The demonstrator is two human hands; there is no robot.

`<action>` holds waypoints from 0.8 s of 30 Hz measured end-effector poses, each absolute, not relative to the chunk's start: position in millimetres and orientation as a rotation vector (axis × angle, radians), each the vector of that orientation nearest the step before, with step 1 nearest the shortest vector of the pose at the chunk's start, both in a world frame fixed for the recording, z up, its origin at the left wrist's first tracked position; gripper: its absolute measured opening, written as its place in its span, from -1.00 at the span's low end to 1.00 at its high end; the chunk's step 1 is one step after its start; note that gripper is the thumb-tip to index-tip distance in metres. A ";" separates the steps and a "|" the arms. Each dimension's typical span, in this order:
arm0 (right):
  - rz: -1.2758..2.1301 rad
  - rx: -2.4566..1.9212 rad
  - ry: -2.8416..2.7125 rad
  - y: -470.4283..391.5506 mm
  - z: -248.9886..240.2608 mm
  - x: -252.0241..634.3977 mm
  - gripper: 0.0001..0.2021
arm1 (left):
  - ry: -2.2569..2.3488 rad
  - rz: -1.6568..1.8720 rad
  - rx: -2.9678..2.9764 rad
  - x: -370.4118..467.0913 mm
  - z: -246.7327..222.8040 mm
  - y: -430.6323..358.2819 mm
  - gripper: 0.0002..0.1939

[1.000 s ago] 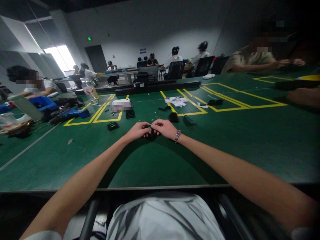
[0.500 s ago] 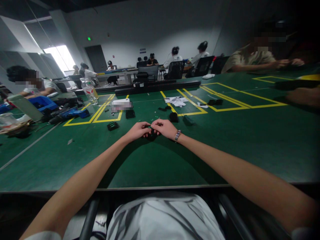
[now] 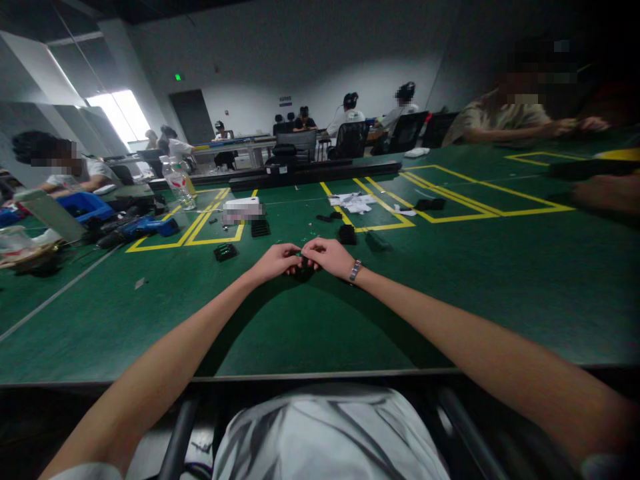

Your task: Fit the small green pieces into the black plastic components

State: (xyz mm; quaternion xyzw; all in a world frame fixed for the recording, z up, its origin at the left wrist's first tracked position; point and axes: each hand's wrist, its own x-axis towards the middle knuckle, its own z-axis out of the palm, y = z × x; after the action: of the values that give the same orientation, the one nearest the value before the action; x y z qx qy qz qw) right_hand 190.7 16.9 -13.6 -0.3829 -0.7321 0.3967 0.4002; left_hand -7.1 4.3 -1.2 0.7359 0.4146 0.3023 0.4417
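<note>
My left hand [image 3: 277,261] and my right hand [image 3: 327,256] meet over the green table [image 3: 320,327], fingertips almost touching. Between them they grip a small black part [image 3: 303,267], mostly hidden by the fingers. Beyond my left hand lies a black slotted block [image 3: 260,228], and to its left another black piece with green bits [image 3: 225,251]. A further black block [image 3: 347,233] sits just behind my right hand. Tiny clear and green pieces [image 3: 306,241] are scattered beyond my fingertips.
Left: a plastic bottle [image 3: 180,183], a blue power tool [image 3: 143,228], a blue bin [image 3: 85,205] and a white box [image 3: 243,209]. Farther back are white scraps [image 3: 354,202] and a long black bar [image 3: 320,175]. People sit around; a person's hand [image 3: 607,195] rests at the right.
</note>
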 end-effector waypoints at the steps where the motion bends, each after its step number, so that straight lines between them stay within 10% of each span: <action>1: 1.002 -0.970 -1.849 16.9 -13.6 190.4 -0.80 | 1.031 0.751 1.826 -7.1 -1.2 4.4 -0.68; 24: 1.013 -0.970 -1.839 15.5 -11.4 190.3 -0.81 | 1.015 0.765 1.812 -6.5 -0.1 3.8 -0.68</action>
State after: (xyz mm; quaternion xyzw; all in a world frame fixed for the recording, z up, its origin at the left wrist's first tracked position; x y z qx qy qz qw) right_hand 190.3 15.5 -11.4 -0.3840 -0.7279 0.4010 0.4024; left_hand -6.5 3.8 -0.1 0.7320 0.4100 0.3092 0.4477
